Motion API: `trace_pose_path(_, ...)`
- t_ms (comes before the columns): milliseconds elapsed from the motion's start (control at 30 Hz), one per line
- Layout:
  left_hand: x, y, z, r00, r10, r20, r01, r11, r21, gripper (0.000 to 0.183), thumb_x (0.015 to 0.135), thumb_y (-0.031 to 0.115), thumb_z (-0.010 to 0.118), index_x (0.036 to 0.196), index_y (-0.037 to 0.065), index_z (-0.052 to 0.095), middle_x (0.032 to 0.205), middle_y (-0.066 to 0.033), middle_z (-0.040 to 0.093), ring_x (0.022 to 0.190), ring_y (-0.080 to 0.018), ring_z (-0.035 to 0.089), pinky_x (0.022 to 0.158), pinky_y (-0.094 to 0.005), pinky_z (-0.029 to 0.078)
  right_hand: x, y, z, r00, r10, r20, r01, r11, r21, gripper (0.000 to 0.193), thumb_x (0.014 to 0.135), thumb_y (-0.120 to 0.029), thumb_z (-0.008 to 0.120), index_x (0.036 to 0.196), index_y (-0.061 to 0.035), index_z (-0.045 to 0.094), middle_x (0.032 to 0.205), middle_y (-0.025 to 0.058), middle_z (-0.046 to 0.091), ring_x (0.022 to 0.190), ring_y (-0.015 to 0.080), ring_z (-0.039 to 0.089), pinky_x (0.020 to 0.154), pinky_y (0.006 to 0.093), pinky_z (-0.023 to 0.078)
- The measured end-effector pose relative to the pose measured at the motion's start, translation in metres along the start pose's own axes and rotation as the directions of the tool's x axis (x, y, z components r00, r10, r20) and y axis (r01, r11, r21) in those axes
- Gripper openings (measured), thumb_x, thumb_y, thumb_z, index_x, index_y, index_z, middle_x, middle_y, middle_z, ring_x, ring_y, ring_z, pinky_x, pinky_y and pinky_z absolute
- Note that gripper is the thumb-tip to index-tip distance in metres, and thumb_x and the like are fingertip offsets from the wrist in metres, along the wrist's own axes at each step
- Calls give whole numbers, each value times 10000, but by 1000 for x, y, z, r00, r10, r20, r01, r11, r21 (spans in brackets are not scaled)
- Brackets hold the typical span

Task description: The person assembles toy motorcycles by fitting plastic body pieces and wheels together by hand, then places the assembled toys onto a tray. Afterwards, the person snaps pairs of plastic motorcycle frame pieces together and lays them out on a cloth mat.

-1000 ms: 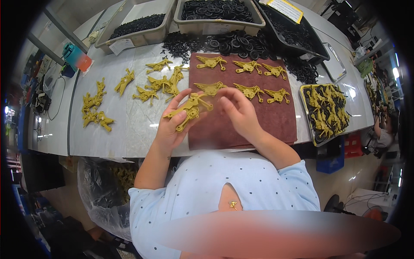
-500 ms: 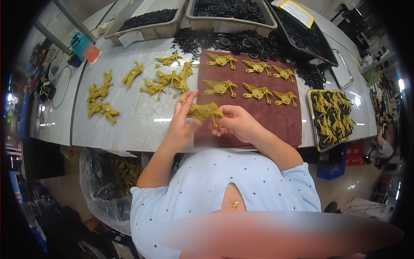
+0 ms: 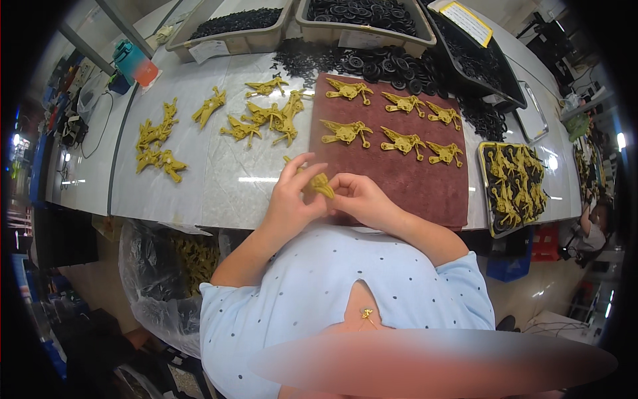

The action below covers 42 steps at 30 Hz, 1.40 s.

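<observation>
Between my hands, over the near left edge of the dark red cloth (image 3: 412, 189), is a yellow plastic part (image 3: 321, 183). My left hand (image 3: 292, 199) is wrapped round it and hides much of it. The fingers of my right hand (image 3: 362, 199) pinch its near end; whether they also hold something small is hidden. Several similar yellow parts lie in two rows on the cloth, among them one part (image 3: 403, 141) beyond my right hand. More yellow parts (image 3: 266, 116) lie loosely on the table left of the cloth.
Bins of black pieces (image 3: 365, 41) stand along the back, with loose black rings (image 3: 399, 66) before them. At the right is a yellow-rimmed tray (image 3: 483, 193) of assembled parts. A bottle (image 3: 133, 63) stands far left. A plastic bag (image 3: 159, 292) of yellow parts hangs below the table.
The yellow part has been turned so that its end faces me more. My hands have come closer together, and the left fingers now cover more of it.
</observation>
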<state>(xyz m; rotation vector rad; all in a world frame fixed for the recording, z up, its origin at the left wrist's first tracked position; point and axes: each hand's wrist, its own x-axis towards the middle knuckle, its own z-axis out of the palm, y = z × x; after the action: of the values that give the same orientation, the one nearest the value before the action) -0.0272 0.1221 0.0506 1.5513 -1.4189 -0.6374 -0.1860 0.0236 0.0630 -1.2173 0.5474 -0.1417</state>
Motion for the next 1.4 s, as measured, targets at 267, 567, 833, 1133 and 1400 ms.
trace_pose_path(267, 3, 5, -6, 998, 23, -53, -24, 999, -33, 544, 691, -54, 560, 1233, -10, 576, 1405, -136, 411, 1047, -174, 591, 810, -264, 522, -1, 2, -3, 995, -33, -98, 25, 996, -81, 137, 925, -63, 543, 1036, 17, 547, 925, 67, 641, 816, 113, 622, 729, 250, 515)
trace_pose_path(567, 34, -50, -51, 945, -49, -324, 221, 826, 518, 502, 767, 109, 592, 1264, 42, 560, 1475, -205, 294, 1248, -417, 402, 951, -466, 430, -11, 13, -49, 964, 200, -177, -196, 980, 39, 274, 942, -96, 518, 1189, 19, 485, 825, 80, 639, 662, 107, 585, 605, 230, 484)
trace_pose_path(833, 48, -57, -21, 931, -250, -267, 365, 579, 729, 595, 817, 217, 587, 1383, 136, 420, 1520, -243, 82, 1325, -579, 147, 876, -760, 320, -17, -17, -38, 956, 216, -198, -293, 715, -635, 504, 933, -108, 526, 1399, -266, 413, 694, 60, 619, 597, 103, 596, 536, 241, 484)
trace_pose_path(1133, 58, -69, -34, 913, -105, -395, 333, 751, 570, 593, 809, -91, 497, 1354, 138, 454, 1512, -208, 179, 1368, -391, 266, 985, -697, 278, -12, 7, -41, 990, -67, -123, -96, 311, -946, 464, 923, -241, 542, 1375, -279, 446, 804, 159, 657, 705, 351, 632, 632, 427, 494)
trace_pose_path(1400, 62, -92, -36, 883, -6, -469, 241, 864, 441, 506, 813, -81, 495, 1284, 105, 528, 1473, -134, 332, 1312, -368, 372, 1052, -627, 236, -13, 17, -43, 982, -156, -106, -58, 285, -957, 460, 925, -243, 540, 1375, -265, 443, 765, 156, 653, 680, 339, 636, 611, 419, 495)
